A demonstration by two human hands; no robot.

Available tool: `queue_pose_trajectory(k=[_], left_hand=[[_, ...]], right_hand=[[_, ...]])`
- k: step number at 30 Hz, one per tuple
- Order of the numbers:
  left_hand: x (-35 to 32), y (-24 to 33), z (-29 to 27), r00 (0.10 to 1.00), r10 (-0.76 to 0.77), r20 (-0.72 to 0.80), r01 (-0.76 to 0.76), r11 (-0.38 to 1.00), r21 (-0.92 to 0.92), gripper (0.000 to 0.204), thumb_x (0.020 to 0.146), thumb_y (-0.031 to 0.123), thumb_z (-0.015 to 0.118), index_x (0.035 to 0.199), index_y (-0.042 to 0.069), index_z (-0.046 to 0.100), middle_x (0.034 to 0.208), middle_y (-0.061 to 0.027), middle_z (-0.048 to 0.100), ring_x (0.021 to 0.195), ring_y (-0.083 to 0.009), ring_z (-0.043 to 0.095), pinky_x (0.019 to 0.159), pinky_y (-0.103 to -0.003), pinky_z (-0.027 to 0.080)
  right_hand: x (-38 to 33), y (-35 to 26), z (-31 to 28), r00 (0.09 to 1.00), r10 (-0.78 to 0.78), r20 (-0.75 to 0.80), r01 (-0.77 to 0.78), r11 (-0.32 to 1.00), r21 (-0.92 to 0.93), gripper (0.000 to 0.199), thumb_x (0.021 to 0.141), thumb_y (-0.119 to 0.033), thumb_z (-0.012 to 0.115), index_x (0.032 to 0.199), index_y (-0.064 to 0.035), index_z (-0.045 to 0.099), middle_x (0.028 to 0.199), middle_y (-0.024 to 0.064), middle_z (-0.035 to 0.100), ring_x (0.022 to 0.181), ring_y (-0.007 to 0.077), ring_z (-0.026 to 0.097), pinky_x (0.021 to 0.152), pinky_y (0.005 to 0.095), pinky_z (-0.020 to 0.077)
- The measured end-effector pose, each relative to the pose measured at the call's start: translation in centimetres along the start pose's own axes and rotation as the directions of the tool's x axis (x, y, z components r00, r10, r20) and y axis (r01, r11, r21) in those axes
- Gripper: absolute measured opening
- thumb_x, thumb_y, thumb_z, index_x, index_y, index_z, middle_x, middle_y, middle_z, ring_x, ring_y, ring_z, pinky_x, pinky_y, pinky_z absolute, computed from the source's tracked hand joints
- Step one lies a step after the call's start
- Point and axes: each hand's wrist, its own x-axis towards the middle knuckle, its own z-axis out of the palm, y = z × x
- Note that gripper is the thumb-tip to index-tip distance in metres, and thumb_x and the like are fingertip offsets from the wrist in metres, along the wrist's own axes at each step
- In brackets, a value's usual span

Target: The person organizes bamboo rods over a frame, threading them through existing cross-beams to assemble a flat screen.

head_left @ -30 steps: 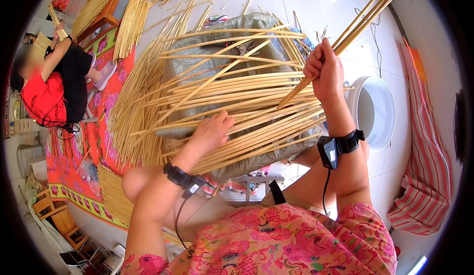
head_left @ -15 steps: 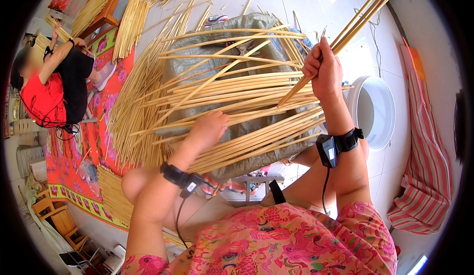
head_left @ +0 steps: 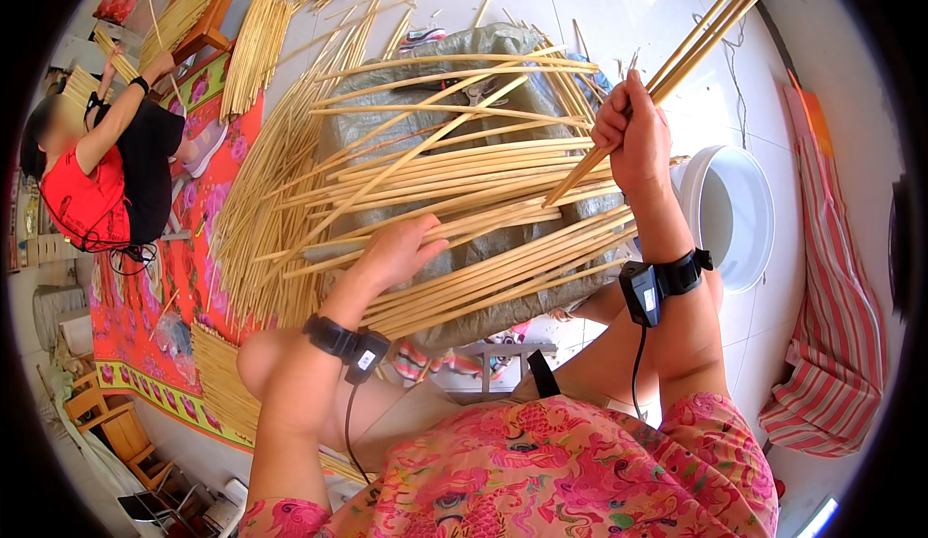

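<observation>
My right hand [head_left: 633, 142] is closed around a small bundle of thin wooden sticks [head_left: 720, 30], held slanting up to the far right. The lower ends of that bundle reach over the pile. My left hand [head_left: 394, 250] lies low over loose sticks [head_left: 498, 221], fingers loosely bent, with a gap between thumb and forefinger. Its fingertips touch or hover just above those sticks; which one I cannot tell. Many more sticks [head_left: 454, 173] lie crosswise in front of me on a grey-green plastic sheet [head_left: 362, 79]. Pliers or a similar tool [head_left: 474, 95] show partly beneath them.
A white bucket [head_left: 727, 219] stands to the right, near striped cloth [head_left: 831, 345] by the wall. At the left, a co-worker in red [head_left: 92, 190] sits on a flowered mat [head_left: 227, 166], handling sticks. Stick bundles [head_left: 256, 55] lie at the far left. A grey metal frame [head_left: 493, 349] shows below the sheet.
My left hand has shifted slightly left and its fingers have spread. My right hand and its bundle have barely moved. The co-worker's arm has risen with a stick.
</observation>
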Motion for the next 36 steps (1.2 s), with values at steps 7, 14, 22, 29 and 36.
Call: queue_pose_trajectory(k=[7, 14, 22, 29, 36], left_hand=[[-0.1, 1.0, -0.8, 0.987, -0.050, 0.155, 0.039, 0.997, 0.070, 0.027, 0.083, 0.028, 0.060, 0.088, 0.002, 0.057, 0.078, -0.0191, 0.061, 0.073, -0.0367, 0.057, 0.065, -0.040, 0.046], [-0.8, 0.6, 3.0, 0.968, 0.090, 0.235, -0.046, 0.982, -0.186, 0.030, 0.082, 0.029, 0.061, 0.086, 0.000, 0.057, 0.077, -0.0204, 0.059, 0.072, -0.0361, 0.056, 0.065, -0.038, 0.045], [-2.0, 1.6, 6.5, 0.982, 0.175, -0.072, -0.170, 0.983, 0.071, 0.026, 0.074, 0.021, 0.068, 0.083, 0.003, 0.051, 0.079, -0.0163, 0.055, 0.076, -0.0365, 0.054, 0.063, -0.044, 0.043], [-2.5, 2.0, 5.9, 0.977, 0.209, -0.037, -0.198, 0.960, 0.199, 0.031, 0.070, 0.016, 0.070, 0.087, 0.005, 0.047, 0.086, -0.0136, 0.051, 0.079, -0.0353, 0.055, 0.063, -0.042, 0.046], [-2.5, 2.4, 5.1, 0.989, 0.132, -0.060, -0.116, 0.970, 0.214, 0.028, 0.069, 0.013, 0.065, 0.090, 0.006, 0.048, 0.086, -0.0142, 0.054, 0.078, -0.0349, 0.057, 0.065, -0.043, 0.046]], right_hand=[[0.0, -0.6, -0.1, 0.999, 0.030, 0.010, -0.030, 0.999, 0.035, 0.039, 0.091, -0.031, 0.049, 0.061, -0.0114, 0.035, 0.054, -0.0023, 0.028, 0.047, 0.0089, 0.025, 0.045, 0.0244, 0.0242], [-0.2, -0.8, 0.0, 0.997, 0.069, 0.020, -0.070, 0.997, 0.041, 0.038, 0.092, -0.031, 0.048, 0.062, -0.0098, 0.038, 0.054, -0.0026, 0.028, 0.047, 0.0091, 0.025, 0.045, 0.0238, 0.0245], [-0.3, -0.9, 0.0, 0.998, 0.059, 0.013, -0.059, 0.998, 0.018, 0.038, 0.092, -0.031, 0.048, 0.063, -0.0096, 0.039, 0.053, -0.0030, 0.028, 0.047, 0.0087, 0.025, 0.045, 0.0237, 0.0248], [-0.3, -0.7, 0.2, 0.998, 0.055, 0.005, -0.055, 0.999, -0.001, 0.038, 0.092, -0.032, 0.048, 0.063, -0.0093, 0.040, 0.053, -0.0030, 0.028, 0.047, 0.0088, 0.025, 0.045, 0.0240, 0.0254], [-0.2, -0.5, 0.2, 0.998, 0.054, 0.009, -0.054, 0.998, -0.010, 0.038, 0.092, -0.032, 0.048, 0.062, -0.0090, 0.041, 0.053, -0.0029, 0.028, 0.047, 0.0090, 0.026, 0.045, 0.0241, 0.0252]])
